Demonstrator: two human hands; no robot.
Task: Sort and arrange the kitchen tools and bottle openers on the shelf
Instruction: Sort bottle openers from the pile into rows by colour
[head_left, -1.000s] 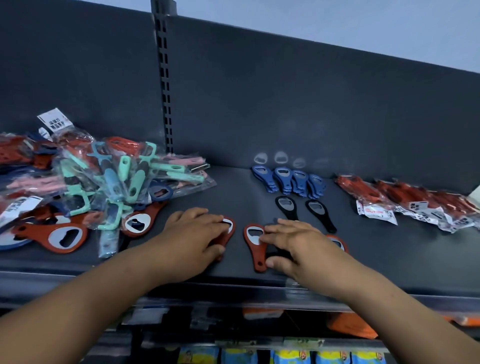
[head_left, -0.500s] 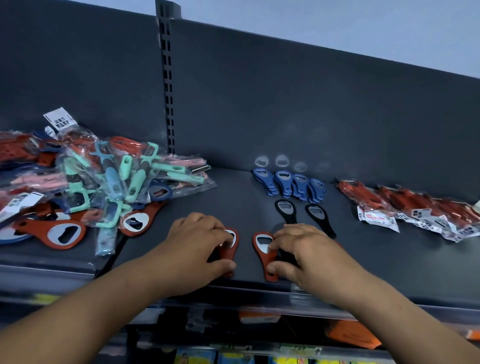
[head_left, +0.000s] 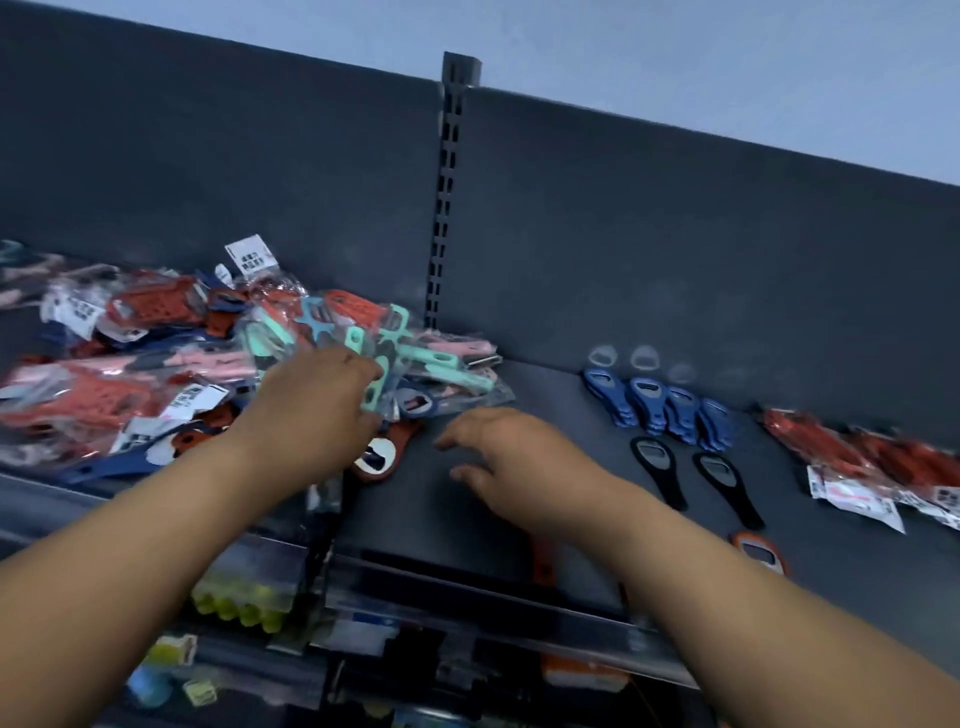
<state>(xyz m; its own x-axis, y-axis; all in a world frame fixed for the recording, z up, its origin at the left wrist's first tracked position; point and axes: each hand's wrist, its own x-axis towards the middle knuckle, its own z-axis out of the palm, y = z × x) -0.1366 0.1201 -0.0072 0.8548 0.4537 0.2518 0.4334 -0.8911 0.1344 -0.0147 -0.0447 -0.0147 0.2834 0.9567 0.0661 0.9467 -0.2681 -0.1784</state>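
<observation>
From the head camera, the left hand (head_left: 317, 410) lay palm down on the pile of packaged kitchen tools (head_left: 171, 364) at the left of the shelf (head_left: 467, 525), its fingertips among mint-green handles. Whether it gripped a packet could not be told. The right hand (head_left: 511, 457) was apart from it, over bare shelf, fingers loosely spread and holding nothing.

A red bottle opener (head_left: 376, 460) lay at the pile's edge, just below the left hand. Four blue bottle openers (head_left: 660, 405) stood in a row near the back panel, with two black bottle openers (head_left: 657, 467) in front of them and another red opener (head_left: 761, 553) nearer the shelf's front. Red packets (head_left: 831, 447) lay far right.

A white tag (head_left: 251, 258) stuck up from the pile, and white labels (head_left: 857, 501) showed on the red packets. All the print was too blurred to read.
</observation>
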